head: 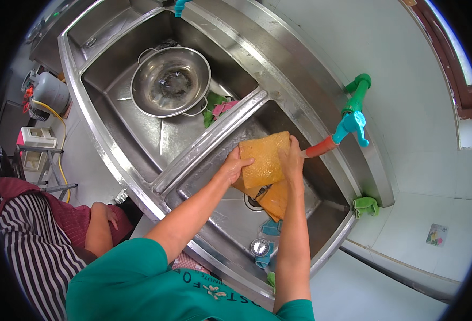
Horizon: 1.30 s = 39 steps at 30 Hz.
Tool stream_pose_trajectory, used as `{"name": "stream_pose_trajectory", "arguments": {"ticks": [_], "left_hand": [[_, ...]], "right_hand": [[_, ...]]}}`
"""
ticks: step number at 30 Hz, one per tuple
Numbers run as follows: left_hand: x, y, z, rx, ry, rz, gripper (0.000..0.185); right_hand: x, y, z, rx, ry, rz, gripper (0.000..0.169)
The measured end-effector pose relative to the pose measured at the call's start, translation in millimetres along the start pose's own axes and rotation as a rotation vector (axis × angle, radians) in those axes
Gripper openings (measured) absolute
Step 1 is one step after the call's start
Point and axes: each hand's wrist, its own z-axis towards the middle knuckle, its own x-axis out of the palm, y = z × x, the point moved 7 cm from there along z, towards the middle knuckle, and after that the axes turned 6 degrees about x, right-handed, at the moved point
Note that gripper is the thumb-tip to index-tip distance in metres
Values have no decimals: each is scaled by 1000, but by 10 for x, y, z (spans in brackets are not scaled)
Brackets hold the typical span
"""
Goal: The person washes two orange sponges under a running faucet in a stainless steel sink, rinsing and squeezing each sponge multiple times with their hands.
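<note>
Both my hands hold a wet, yellow-orange, roughly square slab (264, 160) with a finely textured surface. Whether it is food or cloth I cannot tell. My left hand (234, 164) grips its left edge, thumb on top. At the right edge is my right hand (293, 160), close to the red hose end (320, 147) of the blue tap (350, 126). Below the slab, more orange pieces (275, 199) lie in the right-hand steel sink basin (224, 230), partly over the drain (252, 202).
A two-handled steel pan (171, 82) stands in the other basin beside green and pink cloths (218, 109). Near me lie a metal strainer (260, 247) and blue cloths (271, 227). A green cloth (366, 207) hangs at the sink's corner. Another person (47, 224) is at my left.
</note>
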Motion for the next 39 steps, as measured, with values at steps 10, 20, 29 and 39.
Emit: {"name": "stream_pose_trajectory", "arguments": {"ticks": [10,20,29,39], "left_hand": [[-276,18,94,-123,-378,256,34],[44,-2,192,228,-120,887,63],[232,215,248,276,-71,851,60],[101,220,153,-211,124,57,25]], "right_hand": [[278,-395,-34,459,429,299,29],[113,-583,-126,507,110,404,28],[144,-297,-347,326,265,734,26],[-215,-663,-498,657,-4,1048,30]]}}
